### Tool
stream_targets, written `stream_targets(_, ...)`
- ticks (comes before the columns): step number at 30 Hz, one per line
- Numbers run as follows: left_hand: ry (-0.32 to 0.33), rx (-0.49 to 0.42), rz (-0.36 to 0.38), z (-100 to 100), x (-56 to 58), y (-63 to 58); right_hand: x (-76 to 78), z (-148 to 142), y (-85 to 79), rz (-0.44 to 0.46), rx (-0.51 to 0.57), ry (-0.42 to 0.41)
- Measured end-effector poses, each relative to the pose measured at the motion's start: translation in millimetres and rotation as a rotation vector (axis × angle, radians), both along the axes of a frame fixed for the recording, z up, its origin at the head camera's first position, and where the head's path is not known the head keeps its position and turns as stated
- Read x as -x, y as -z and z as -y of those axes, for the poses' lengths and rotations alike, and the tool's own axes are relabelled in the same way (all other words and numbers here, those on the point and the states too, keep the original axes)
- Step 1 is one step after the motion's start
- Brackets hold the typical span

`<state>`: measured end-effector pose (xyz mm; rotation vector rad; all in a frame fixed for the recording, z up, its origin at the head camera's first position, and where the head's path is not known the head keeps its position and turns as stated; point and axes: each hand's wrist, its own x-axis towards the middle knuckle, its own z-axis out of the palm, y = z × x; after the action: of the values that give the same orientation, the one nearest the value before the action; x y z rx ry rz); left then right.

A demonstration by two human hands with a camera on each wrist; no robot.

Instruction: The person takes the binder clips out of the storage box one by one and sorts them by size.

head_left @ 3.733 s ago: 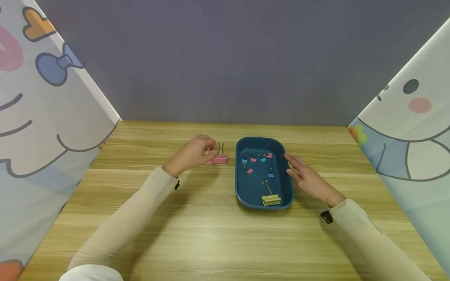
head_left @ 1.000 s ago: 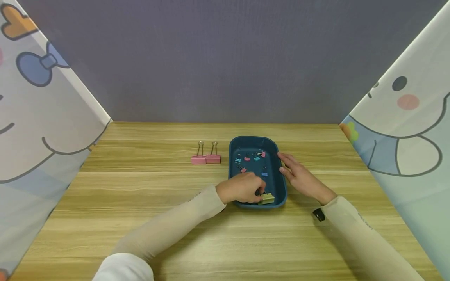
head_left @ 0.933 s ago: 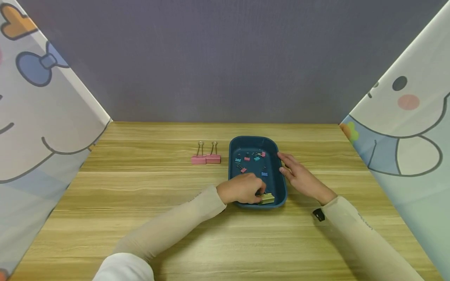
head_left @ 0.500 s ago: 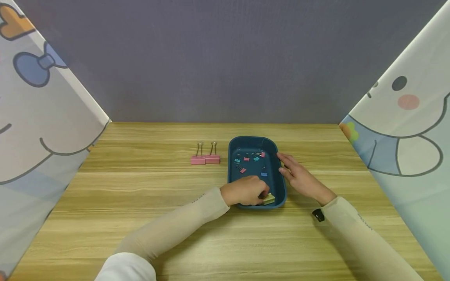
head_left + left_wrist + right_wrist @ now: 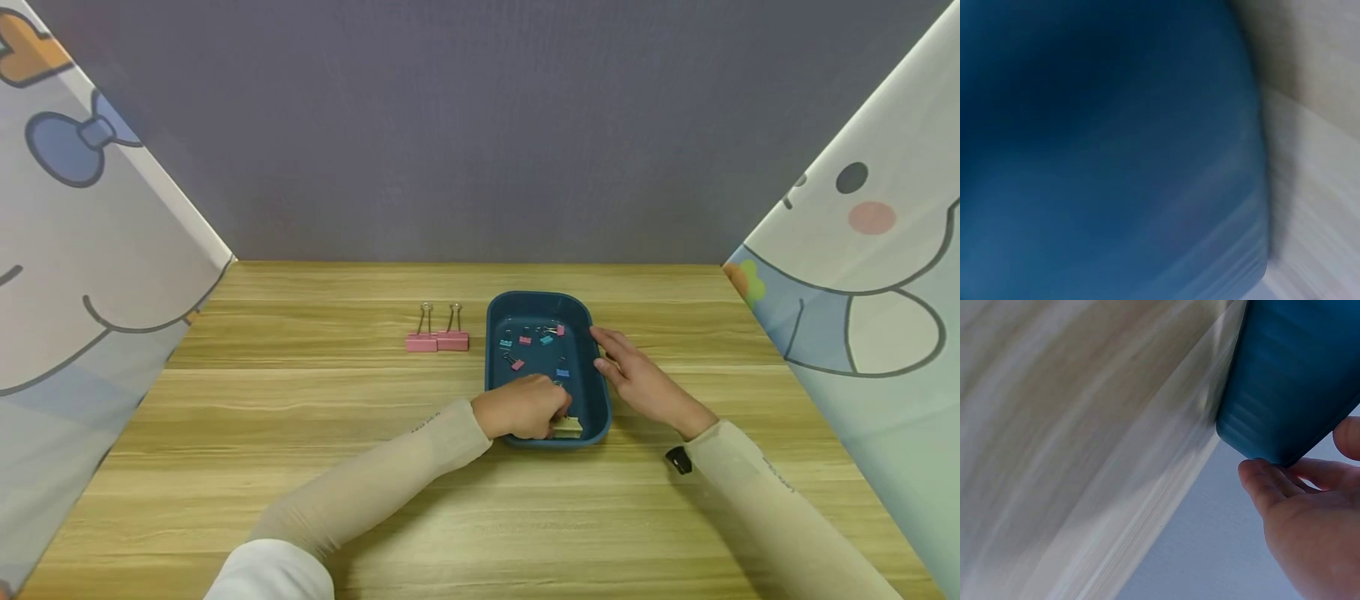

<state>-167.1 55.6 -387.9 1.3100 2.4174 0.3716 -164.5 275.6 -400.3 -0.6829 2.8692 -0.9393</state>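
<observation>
Curled over the near end of a dark blue plastic bin (image 5: 495, 333), my left hand (image 5: 523, 407) pinches a large yellow binder clip (image 5: 568, 428) lying on its floor. Part of that clip is covered by the fingers. The left wrist view has only the bin's outer wall (image 5: 1166, 187), blurred, with no hand in it. Against the bin's right side rests my right hand (image 5: 648, 383), its fingers fairly straight. From the right wrist, the fingertips (image 5: 1257, 472) of this hand touch the bin near a corner. Several small clips, among them a blue one (image 5: 562, 372), lie farther back inside.
Two large pink binder clips, a left one (image 5: 422, 342) and a right one (image 5: 453, 341), sit side by side on the wooden table (image 5: 337, 400), left of the bin. A grey wall (image 5: 480, 133) rises behind the table, with cartoon-printed panels at both sides.
Earlier my left hand was at the pink clips; it has since moved right into the bin, to the yellow clip. That clip turned slightly in the last half second. The right hand stays put.
</observation>
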Motion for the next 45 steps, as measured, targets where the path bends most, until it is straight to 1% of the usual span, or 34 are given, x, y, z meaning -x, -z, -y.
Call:
stream_targets(5, -0.021, -0.043, -0.017, 4, 2.8, -0.2, 0.0, 1, 0.8, -0.009, 0.002, -0.005)
stream_targets(9, -0.044, -0.064, -0.05, 7, 5.7, -3.4, 0.2, 2, 0.5, 0.002, 0.006, -0.007)
stream_targets(15, -0.03, -0.114, -0.085, 14, 9.3, -10.5, 0.1, 0, -0.8, 0.019, 0.005, 0.005)
stream_targets(18, -0.04, -0.14, -0.1, 21, 11.1, -15.0, 0.3, 0, -1.0, 0.024, 0.001, 0.009)
stream_targets(23, -0.082, -0.156, -0.121, 34, 13.3, -25.4, 0.7, -1, 0.4, 0.014, 0.002, 0.004)
stream_targets(28, -0.088, -0.204, -0.157, 51, 15.6, -34.0, -0.1, -2, 0.7, 0.012, -0.006, 0.006)
stream_targets(32, -0.082, -0.245, -0.183, 66, 16.6, -36.6, -0.7, -2, 0.0, 0.016, -0.018, 0.002)
stream_targets(39, -0.059, -0.359, -0.212, 88, 20.1, -38.8, -2.3, -2, -2.2, 0.037, -0.037, 0.015)
stream_targets(45, -0.09, -0.376, -0.253, 108, 22.3, -41.2, -2.2, -2, -2.2, 0.053, -0.039, 0.006)
